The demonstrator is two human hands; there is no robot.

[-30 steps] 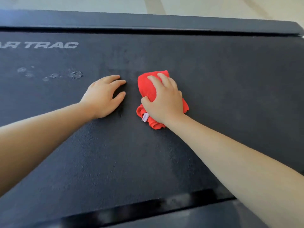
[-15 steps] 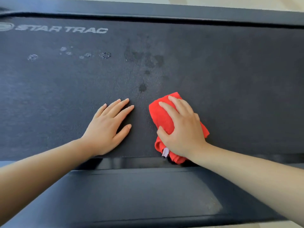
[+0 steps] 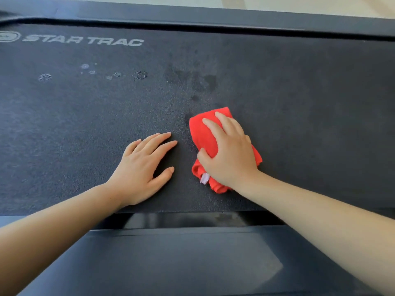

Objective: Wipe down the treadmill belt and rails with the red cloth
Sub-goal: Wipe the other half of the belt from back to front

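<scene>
The dark treadmill belt (image 3: 299, 103) fills most of the view, with a STAR TRAC logo (image 3: 83, 40) at its far left. A folded red cloth (image 3: 201, 133) with a small white tag lies on the belt near its close edge. My right hand (image 3: 228, 152) presses down on the cloth, fingers stretched over it and thumb against its left side. My left hand (image 3: 143, 169) rests flat on the bare belt just left of the cloth, fingers spread. Water droplets (image 3: 140, 75) and dark damp patches (image 3: 192, 80) sit on the belt beyond the hands.
The near side rail (image 3: 192, 263) runs across the bottom under my forearms. The far side rail (image 3: 213, 17) runs along the top, with pale floor behind it. A dark gap (image 3: 181, 218) separates belt and near rail.
Both hands slid back from mid-belt toward the near edge, leaving damp marks behind. In the last half second the cloth pushed slightly forward again, up to the nearest damp spot.
</scene>
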